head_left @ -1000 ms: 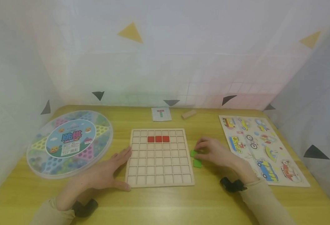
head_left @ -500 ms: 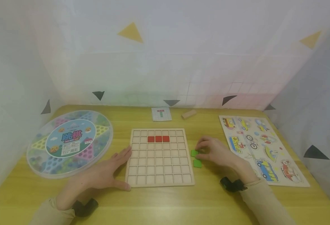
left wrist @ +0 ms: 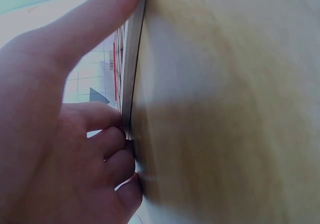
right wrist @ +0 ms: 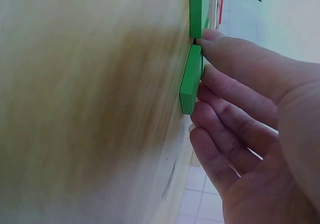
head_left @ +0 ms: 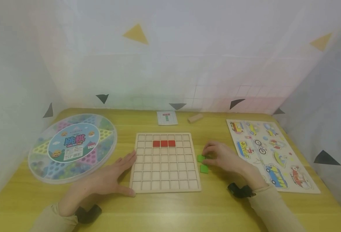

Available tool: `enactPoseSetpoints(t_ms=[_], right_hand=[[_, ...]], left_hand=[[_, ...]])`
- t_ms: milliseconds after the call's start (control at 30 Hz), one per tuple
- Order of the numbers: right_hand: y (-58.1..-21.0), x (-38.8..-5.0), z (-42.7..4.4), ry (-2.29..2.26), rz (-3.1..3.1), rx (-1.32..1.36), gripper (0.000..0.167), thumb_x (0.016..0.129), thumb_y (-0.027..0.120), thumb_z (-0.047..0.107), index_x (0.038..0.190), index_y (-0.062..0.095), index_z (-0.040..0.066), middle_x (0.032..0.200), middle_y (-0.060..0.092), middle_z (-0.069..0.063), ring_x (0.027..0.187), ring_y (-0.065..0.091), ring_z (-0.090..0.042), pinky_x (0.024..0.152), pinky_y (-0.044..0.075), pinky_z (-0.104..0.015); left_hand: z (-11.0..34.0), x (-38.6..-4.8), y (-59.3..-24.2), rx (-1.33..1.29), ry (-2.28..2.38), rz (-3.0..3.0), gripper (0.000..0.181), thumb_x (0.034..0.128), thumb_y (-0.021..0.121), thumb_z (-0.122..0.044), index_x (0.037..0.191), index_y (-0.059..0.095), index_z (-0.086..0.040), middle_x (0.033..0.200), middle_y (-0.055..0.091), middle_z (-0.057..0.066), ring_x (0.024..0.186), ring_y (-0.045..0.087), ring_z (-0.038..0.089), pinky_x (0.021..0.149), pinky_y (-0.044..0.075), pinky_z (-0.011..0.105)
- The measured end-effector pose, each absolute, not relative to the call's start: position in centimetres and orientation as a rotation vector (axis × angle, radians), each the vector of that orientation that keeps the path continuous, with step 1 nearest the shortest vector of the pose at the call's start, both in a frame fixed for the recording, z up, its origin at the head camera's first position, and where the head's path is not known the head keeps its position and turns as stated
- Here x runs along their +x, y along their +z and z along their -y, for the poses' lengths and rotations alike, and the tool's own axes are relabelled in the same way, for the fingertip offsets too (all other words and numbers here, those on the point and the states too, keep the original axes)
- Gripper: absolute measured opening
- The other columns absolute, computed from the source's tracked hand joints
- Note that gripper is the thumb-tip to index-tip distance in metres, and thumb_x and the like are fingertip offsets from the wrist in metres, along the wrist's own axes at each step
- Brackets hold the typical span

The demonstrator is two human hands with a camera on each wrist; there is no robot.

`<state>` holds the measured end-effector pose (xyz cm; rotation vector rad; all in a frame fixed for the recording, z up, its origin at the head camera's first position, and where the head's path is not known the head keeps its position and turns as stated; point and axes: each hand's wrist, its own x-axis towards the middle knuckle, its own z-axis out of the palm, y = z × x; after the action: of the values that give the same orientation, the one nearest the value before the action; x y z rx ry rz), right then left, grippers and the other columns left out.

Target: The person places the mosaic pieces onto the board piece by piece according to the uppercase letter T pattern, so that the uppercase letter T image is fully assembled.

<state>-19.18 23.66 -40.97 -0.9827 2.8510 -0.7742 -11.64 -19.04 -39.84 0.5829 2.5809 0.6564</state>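
In the head view, a wooden grid board (head_left: 164,164) lies in the middle of the table, with three red tiles (head_left: 164,143) side by side in one row. My left hand (head_left: 107,179) is spread against its left edge, thumb near the front corner; the left wrist view shows the fingers (left wrist: 107,146) touching its side. My right hand (head_left: 221,156) pinches a green tile (head_left: 200,158) beside the board's right edge, thumb and index finger at opposite sides of it. Another green tile (head_left: 204,169) lies just nearer. The right wrist view shows the tiles close together, partly hidden by fingertips.
A round Chinese checkers set (head_left: 73,145) stands at the left. On the right lies a vehicle picture puzzle (head_left: 272,154). A pattern card (head_left: 166,118) with a red and green T and a small wooden block (head_left: 195,118) lie behind the board. Pale curtains (head_left: 170,64) surround the table.
My right fingers have shifted very slightly, and more of the farther green tile shows beside them. The left hand, board and red tiles stay in place.
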Motion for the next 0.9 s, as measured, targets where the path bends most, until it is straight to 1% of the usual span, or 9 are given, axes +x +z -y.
enactPoseSetpoints(t_ms=[167,467,600,733,900], right_hand=[[-40.88,-19.09,-23.62,-0.776,-2.845,-0.963,0.015,0.082,0.083,0.023,0.092,0.076,0.016,0.100,0.066,0.006,0.094,0.062,-0.012,0.087,0.054,-0.037],[-40.91,-19.14,-23.65,-0.777,-2.841,-0.983,0.014,0.084,0.082,0.024,0.093,0.075,0.016,0.102,0.066,0.004,0.096,0.062,-0.014,0.087,0.054,-0.039],[-40.82,-19.08,-23.62,-0.778,-2.848,-0.986,0.013,0.083,0.082,0.023,0.092,0.076,0.016,0.101,0.066,0.004,0.096,0.062,-0.014,0.087,0.054,-0.039],[-40.72,-19.04,-23.57,-0.774,-2.851,-0.980,0.014,0.081,0.084,0.022,0.091,0.075,0.017,0.100,0.066,0.005,0.095,0.062,-0.012,0.087,0.054,-0.038],[-40.59,-19.00,-23.58,-0.800,-2.836,-0.963,0.014,0.083,0.082,0.023,0.093,0.075,0.018,0.101,0.067,0.007,0.096,0.063,-0.012,0.088,0.055,-0.037]], left_hand=[[19.01,-11.59,-39.74,0.588,0.664,-2.578,0.121,0.0702,0.075,-0.071,0.162,0.014,-0.020,0.169,0.000,0.000,0.150,0.013,0.047,0.120,0.020,0.061],[19.00,-11.58,-39.74,0.579,0.659,-2.580,0.121,0.0698,0.074,-0.072,0.162,0.014,-0.022,0.169,0.000,-0.001,0.150,0.013,0.047,0.119,0.020,0.062],[19.01,-11.60,-39.78,0.573,0.661,-2.578,0.121,0.0697,0.074,-0.072,0.162,0.014,-0.022,0.169,0.000,-0.001,0.150,0.013,0.047,0.119,0.021,0.062],[18.99,-11.62,-39.79,0.571,0.666,-2.578,0.121,0.0696,0.074,-0.072,0.162,0.015,-0.022,0.169,0.001,-0.001,0.150,0.014,0.047,0.119,0.021,0.063],[19.00,-11.61,-39.82,0.575,0.661,-2.581,0.121,0.0696,0.074,-0.072,0.162,0.014,-0.022,0.169,0.001,-0.001,0.150,0.014,0.047,0.119,0.021,0.061]])
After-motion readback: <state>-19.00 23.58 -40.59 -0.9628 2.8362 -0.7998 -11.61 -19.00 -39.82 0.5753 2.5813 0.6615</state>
